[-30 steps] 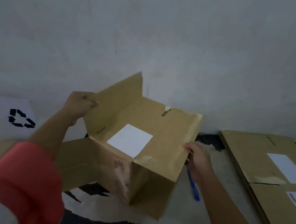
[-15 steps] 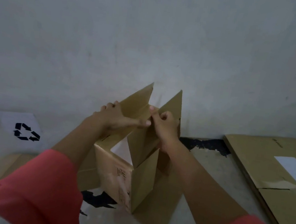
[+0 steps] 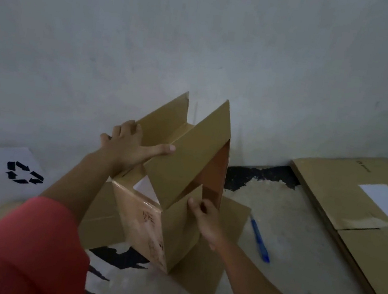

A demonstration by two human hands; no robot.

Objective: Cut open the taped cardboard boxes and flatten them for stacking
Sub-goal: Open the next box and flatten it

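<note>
Box status: the cardboard box [image 3: 186, 160] sits centre frame, in front of the grey wall [image 3: 202, 37] and over the patchy floor [image 3: 287, 233]. It is tilted, near corner pointing down at us, open end facing up and away. Two top flaps stand up side by side at the far end. Lower flaps splay out flat to the left and right at floor level. We can't tell whether the box body itself touches the floor.

Our left hand [image 3: 128, 148] grips the upper left wall of the box. Its fingers curl over the far edge and the thumb is stretched out along the panel. Our right hand [image 3: 203, 214] pinches the edge of the lower right panel, fingers bent tight and thumb on the near side. Both hands are on cardboard and hold nothing else. A red sleeve [image 3: 21, 247] covers the left upper arm.

The near left face carries glossy tape and some black print. A corner of a white label [image 3: 144, 186] shows through the gap under the left wrist.

A blue tool [image 3: 259, 239], pen-shaped, lies on the floor just right of the box and clear of both hands. We can't tell whether it is a pen or a cutter.

Flattened boxes [image 3: 330, 189] lie along the right edge, well apart from the box. A sheet with a recycling symbol [image 3: 12, 169] is at the far left, by the wall.
</note>
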